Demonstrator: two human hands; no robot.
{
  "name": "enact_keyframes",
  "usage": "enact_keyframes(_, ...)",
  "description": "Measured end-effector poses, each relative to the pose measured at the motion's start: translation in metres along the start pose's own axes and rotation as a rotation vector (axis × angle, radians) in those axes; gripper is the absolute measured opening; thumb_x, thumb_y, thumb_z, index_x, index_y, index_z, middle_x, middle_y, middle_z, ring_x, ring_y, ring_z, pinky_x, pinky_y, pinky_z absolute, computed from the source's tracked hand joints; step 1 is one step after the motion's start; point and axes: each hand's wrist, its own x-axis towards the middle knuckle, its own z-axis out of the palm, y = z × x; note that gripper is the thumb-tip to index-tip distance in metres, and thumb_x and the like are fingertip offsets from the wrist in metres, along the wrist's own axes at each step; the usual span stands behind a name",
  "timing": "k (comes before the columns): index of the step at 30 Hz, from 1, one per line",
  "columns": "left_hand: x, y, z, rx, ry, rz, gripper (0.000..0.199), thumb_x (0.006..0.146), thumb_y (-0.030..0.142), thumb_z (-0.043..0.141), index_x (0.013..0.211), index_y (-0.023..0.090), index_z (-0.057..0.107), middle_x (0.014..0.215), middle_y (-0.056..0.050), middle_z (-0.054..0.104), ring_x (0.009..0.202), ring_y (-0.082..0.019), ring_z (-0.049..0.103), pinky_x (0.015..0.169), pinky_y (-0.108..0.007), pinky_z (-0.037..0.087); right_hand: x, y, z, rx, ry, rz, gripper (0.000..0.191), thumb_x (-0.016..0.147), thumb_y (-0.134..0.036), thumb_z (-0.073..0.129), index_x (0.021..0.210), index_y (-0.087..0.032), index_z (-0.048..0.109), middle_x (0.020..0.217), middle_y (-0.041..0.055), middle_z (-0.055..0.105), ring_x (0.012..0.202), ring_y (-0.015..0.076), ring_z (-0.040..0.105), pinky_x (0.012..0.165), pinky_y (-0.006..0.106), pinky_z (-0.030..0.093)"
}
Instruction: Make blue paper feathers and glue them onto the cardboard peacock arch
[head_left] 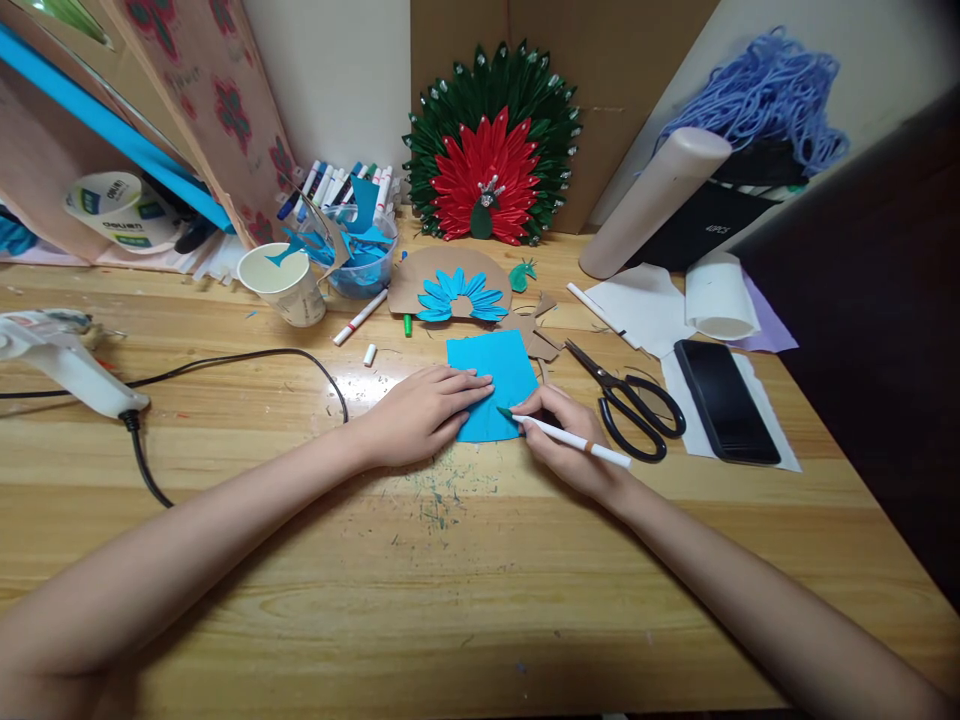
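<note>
A blue sheet of paper (491, 360) lies on the wooden table in front of me. My left hand (420, 412) rests flat on its left side, fingers stretched out. My right hand (566, 430) is closed around a white marker (577, 440), whose dark green tip is at the lower right part of the sheet. Whether the tip touches the paper I cannot tell. Behind the sheet is a rounded cardboard piece (409, 285) bearing blue paper petals (459, 290). Black-handled scissors (637, 410) lie just right of my right hand.
At the back stands a green and red paper peacock (491, 150). A paper cup (281, 290), a tub of blue scraps (367, 265) and a glue gun (82, 365) with its cord are on the left. A phone (726, 400) and a paper roll (720, 300) lie right.
</note>
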Motion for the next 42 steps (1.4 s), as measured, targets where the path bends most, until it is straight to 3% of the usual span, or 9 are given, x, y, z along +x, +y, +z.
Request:
enact_keyframes(7, -0.0001, -0.0001, -0.0006, 0.011, -0.009, -0.004, 0.042, 0.093, 0.026, 0.036, 0.134, 0.02, 0.042, 0.139, -0.005, 0.046, 0.124, -0.021, 0.043, 0.104, -0.042, 0.033, 0.0008, 0.0018, -0.0011, 0.118, -0.003, -0.041, 0.008, 0.072, -0.014, 0.05, 0.067, -0.02, 0.052, 0.072, 0.0031, 0.056, 0.082, 0.0218, 0.057, 0.07, 0.034, 0.044)
enact_keyframes(12, -0.0002, -0.0008, -0.0002, 0.003, -0.012, 0.0, 0.043, 0.093, 0.026, 0.037, 0.135, 0.02, 0.04, 0.139, -0.005, 0.046, 0.125, -0.021, 0.042, 0.105, -0.042, 0.032, -0.0007, 0.0045, -0.0025, 0.195, -0.027, -0.1, 0.013, 0.071, -0.013, 0.05, 0.061, -0.021, 0.051, 0.061, -0.0004, 0.051, 0.072, 0.0193, 0.056, 0.079, 0.038, 0.045)
enact_keyframes(16, -0.0002, -0.0006, -0.0004, 0.006, -0.018, -0.005, 0.043, 0.093, 0.026, 0.037, 0.135, 0.02, 0.041, 0.139, -0.004, 0.045, 0.125, -0.02, 0.041, 0.106, -0.041, 0.031, -0.0033, 0.0068, -0.0008, 0.24, 0.0, -0.07, 0.005, 0.079, -0.02, 0.052, 0.076, -0.02, 0.056, 0.073, 0.0021, 0.058, 0.077, 0.0197, 0.057, 0.075, 0.036, 0.046)
enact_keyframes(20, 0.0, -0.0004, -0.0007, 0.006, -0.017, -0.008, 0.042, 0.093, 0.027, 0.036, 0.135, 0.02, 0.041, 0.139, -0.004, 0.045, 0.125, -0.02, 0.041, 0.106, -0.041, 0.03, -0.0015, 0.0024, 0.0021, 0.096, -0.037, 0.019, 0.009, 0.085, -0.024, 0.049, 0.09, -0.02, 0.056, 0.083, 0.0038, 0.059, 0.075, 0.0176, 0.057, 0.067, 0.031, 0.044)
enact_keyframes(26, 0.0001, 0.0004, -0.0014, -0.007, -0.014, -0.009, 0.043, 0.093, 0.026, 0.036, 0.135, 0.021, 0.04, 0.139, -0.005, 0.046, 0.125, -0.02, 0.041, 0.105, -0.042, 0.031, 0.001, -0.0032, 0.0023, -0.052, -0.043, -0.022, 0.009, 0.085, -0.021, 0.049, 0.091, -0.019, 0.055, 0.085, 0.0036, 0.059, 0.077, 0.0168, 0.055, 0.068, 0.029, 0.042)
enact_keyframes(31, -0.0002, 0.0002, -0.0017, -0.013, -0.017, -0.01, 0.042, 0.093, 0.026, 0.036, 0.135, 0.021, 0.041, 0.139, -0.005, 0.046, 0.124, -0.021, 0.042, 0.105, -0.041, 0.031, -0.0009, -0.0003, 0.002, -0.031, -0.114, -0.098, 0.009, 0.083, -0.019, 0.051, 0.089, -0.019, 0.058, 0.084, 0.0046, 0.059, 0.078, 0.0181, 0.055, 0.07, 0.031, 0.043)
enact_keyframes(37, -0.0002, 0.0005, -0.0022, -0.012, -0.024, -0.01, 0.043, 0.093, 0.026, 0.036, 0.136, 0.022, 0.04, 0.139, -0.005, 0.046, 0.125, -0.021, 0.042, 0.105, -0.041, 0.03, -0.0004, -0.001, 0.0019, -0.033, -0.095, -0.064, 0.009, 0.083, -0.019, 0.05, 0.09, -0.02, 0.057, 0.083, 0.0039, 0.06, 0.076, 0.0174, 0.056, 0.068, 0.03, 0.043)
enact_keyframes(42, -0.0002, 0.0005, -0.0022, -0.002, -0.034, -0.016, 0.042, 0.093, 0.027, 0.035, 0.135, 0.021, 0.041, 0.139, -0.005, 0.045, 0.125, -0.02, 0.041, 0.106, -0.041, 0.029, -0.0013, 0.0025, 0.0036, -0.004, -0.124, -0.126, 0.008, 0.08, -0.018, 0.054, 0.086, -0.02, 0.059, 0.085, 0.0048, 0.061, 0.081, 0.0189, 0.057, 0.072, 0.031, 0.043)
